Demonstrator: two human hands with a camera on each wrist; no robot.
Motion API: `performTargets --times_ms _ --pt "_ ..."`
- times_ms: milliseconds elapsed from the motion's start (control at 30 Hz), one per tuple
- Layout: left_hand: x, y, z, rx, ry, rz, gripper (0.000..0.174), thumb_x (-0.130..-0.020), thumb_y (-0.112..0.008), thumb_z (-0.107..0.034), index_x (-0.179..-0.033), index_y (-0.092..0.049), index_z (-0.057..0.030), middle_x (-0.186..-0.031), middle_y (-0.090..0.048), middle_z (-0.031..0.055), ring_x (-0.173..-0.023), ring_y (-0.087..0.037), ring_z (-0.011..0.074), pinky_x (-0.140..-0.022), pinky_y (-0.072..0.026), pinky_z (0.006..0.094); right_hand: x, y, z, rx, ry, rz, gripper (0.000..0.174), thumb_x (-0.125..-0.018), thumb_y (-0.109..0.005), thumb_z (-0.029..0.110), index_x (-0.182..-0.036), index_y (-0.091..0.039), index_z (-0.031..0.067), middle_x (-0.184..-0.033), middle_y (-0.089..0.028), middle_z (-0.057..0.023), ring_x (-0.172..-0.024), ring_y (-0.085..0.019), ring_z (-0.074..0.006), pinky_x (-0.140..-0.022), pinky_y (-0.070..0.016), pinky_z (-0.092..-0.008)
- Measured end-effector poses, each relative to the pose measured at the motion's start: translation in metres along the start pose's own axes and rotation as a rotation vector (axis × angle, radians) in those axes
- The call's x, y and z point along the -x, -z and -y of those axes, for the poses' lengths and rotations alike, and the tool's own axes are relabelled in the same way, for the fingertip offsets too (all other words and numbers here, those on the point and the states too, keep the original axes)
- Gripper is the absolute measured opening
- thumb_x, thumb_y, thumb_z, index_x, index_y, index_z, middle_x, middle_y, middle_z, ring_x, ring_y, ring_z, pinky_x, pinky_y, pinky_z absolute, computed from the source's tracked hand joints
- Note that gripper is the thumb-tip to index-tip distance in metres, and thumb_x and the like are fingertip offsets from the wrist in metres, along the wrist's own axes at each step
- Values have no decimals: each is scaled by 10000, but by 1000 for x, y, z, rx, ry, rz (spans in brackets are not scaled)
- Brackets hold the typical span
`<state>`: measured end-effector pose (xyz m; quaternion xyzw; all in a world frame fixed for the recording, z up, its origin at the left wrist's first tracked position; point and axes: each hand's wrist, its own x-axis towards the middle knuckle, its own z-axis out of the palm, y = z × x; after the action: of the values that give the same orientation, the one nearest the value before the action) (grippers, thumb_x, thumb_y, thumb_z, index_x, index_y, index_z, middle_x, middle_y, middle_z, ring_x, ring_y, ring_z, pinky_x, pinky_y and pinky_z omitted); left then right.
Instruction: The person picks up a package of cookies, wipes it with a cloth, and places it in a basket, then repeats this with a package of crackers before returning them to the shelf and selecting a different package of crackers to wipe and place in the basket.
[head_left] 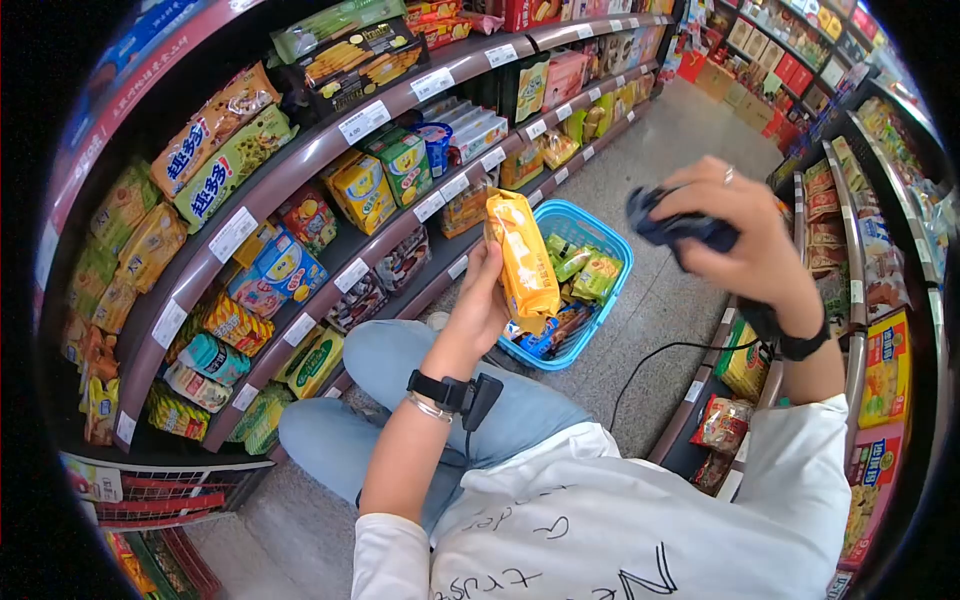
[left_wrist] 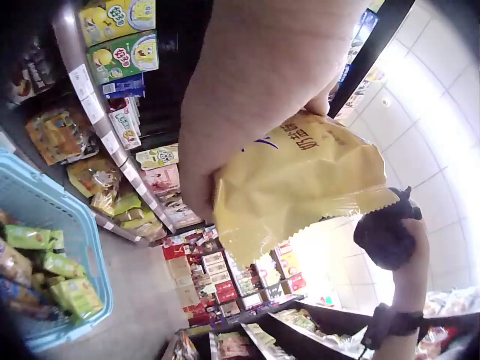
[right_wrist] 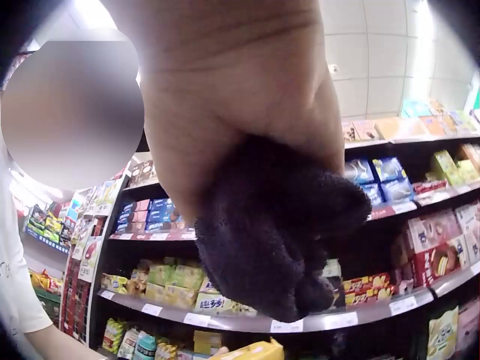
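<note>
My left hand [head_left: 482, 298] grips a yellow plastic snack packet [head_left: 523, 262] by its side, held up above a light blue basket [head_left: 584, 345]. In the left wrist view the packet [left_wrist: 300, 180] shows a crimped, serrated end and small printed characters. To the right, my raised right hand [head_left: 735, 235] holds a dark, fuzzy cloth [right_wrist: 277, 225], bunched up under the fingers. The cloth is apart from the packet. Green snack packets [head_left: 598, 275] and several other wrapped snacks lie in the basket, which stands on the floor in front of my knees.
Curved shelves [head_left: 455, 68] of boxed and bagged snacks rise close on the left. Another shelf row [head_left: 845, 230] stands on the right. A black cable [head_left: 650, 355] hangs from my right wrist. Grey floor [head_left: 660, 160] runs between the shelves.
</note>
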<state>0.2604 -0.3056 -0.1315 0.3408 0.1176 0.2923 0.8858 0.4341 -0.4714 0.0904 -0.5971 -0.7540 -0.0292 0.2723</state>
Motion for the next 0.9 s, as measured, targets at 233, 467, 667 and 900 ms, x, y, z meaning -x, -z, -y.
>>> performTargets --times_ms 233,467,667,900 --pt "14 -13 -12 11 23 -5 622 -939 -489 -553 -1356 -431 -95 -1243 -572 91 -1123 -582 241 -966 -474 433 12 74 21 196 12 4 305 -646 -603 -10 -948 -647 -8 -982 -640 -144 -958 -620 -275 -877 -464 -337" --pt "27 -27 -41 146 -42 37 484 -964 -572 -317 -1349 -355 -120 -1270 -518 55 -1205 -517 217 -1019 -431 437 -39 130 76 395 272 84 311 -707 -552 6 -1009 -623 -5 -1060 -618 -122 -1049 -586 -240 -927 -437 -332" --pt "65 -29 -89 188 -317 -52 578 -926 -625 -158 -1402 -305 -235 -1333 -478 33 -1262 -470 233 -1029 -405 498 -119 67 111 43 363 -45 267 -741 -599 26 -1006 -627 12 -963 -646 -64 -875 -635 -176 -808 -498 -300" --pt "125 0 -173 62 -731 -358 520 -918 -650 -241 -1370 -399 -201 -1367 -492 44 -1280 -461 263 -1047 -384 519 -209 -38 114 -9 394 29 353 -763 -781 296 -846 -661 -25 -745 -644 -133 -677 -627 -227 -683 -504 -316"
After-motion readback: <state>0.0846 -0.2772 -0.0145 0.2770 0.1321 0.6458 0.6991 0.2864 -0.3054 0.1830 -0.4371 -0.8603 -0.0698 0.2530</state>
